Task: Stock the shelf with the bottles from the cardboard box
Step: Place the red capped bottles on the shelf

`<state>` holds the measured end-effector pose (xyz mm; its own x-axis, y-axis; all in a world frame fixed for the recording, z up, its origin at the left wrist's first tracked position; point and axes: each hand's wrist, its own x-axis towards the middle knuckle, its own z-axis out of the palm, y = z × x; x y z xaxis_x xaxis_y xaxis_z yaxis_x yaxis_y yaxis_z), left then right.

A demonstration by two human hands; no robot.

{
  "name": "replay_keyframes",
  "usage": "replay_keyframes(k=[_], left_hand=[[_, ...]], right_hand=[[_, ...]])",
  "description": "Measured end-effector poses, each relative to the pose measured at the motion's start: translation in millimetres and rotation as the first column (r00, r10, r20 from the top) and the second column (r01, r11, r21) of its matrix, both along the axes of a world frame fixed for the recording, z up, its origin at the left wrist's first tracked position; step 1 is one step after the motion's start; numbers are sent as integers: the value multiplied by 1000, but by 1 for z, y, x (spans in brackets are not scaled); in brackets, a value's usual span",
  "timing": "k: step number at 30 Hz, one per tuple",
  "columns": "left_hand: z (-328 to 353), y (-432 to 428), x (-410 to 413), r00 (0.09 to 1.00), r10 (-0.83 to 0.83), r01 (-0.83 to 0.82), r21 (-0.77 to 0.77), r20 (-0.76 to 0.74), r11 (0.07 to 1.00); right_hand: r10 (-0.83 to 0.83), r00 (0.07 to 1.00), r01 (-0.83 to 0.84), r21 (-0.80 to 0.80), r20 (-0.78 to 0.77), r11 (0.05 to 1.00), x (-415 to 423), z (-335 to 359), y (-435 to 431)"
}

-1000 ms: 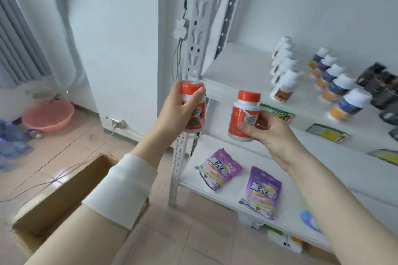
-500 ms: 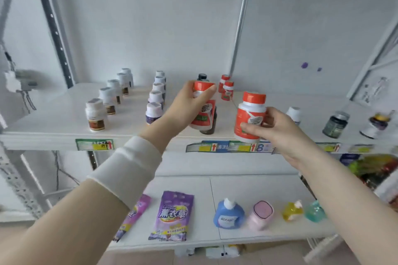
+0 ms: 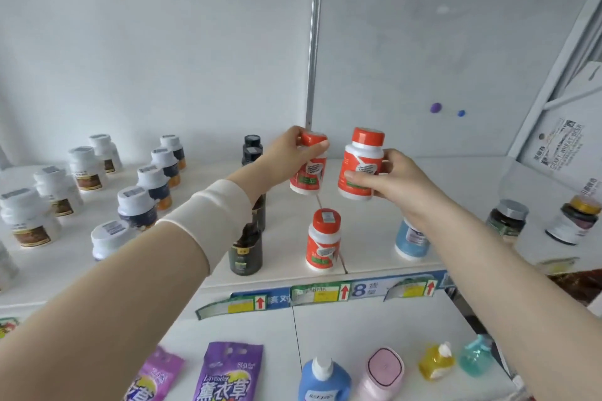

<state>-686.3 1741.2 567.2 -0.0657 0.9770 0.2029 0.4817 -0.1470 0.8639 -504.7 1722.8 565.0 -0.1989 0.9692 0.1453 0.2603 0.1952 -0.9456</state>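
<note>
- Nearest, on the lower shelf (image 3: 391, 329), lie lavender pouches (image 3: 228, 374) and small coloured bottles (image 3: 436, 360), well apart from the work; the cardboard box is out of view.
- Up on the stocking shelf (image 3: 456, 257), one orange-capped bottle (image 3: 323, 240) stands upright just behind the price strip (image 3: 319, 295), cap up, apparently starting a row to match.
- Beyond it the right hand (image 3: 395, 181) pinches a second orange bottle (image 3: 361, 164) around the body, thumb across the label and fingers behind, leaving the base free for setting down. Its long axis is close to vertical, cap up and tipped slightly right.
- Just beside it the left hand (image 3: 286, 153) clamps a third bottle (image 3: 309, 166) high up, thumb over the cap and fingers behind; it hangs cap up, leaning a little, base towards the shelf. Both are held above the shelf, not touching it.
- Farther left stand rows of white-capped jars (image 3: 143, 205), and dark jars (image 3: 252, 148) behind the left wrist, so the orange bottles probably belong in the centre lane.
</note>
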Motion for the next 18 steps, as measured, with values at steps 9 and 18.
replay_keyframes(k=[9,18], left_hand=[[-28,81,-18,933,-60,-9,-188,-356,982],[-37,96,-23,886,-151,33,-264,-439,964]], right_hand=[[133,977,-118,-94,166,989,-42,-63,66],[220,950,-201,-106,220,974,-51,-87,74]])
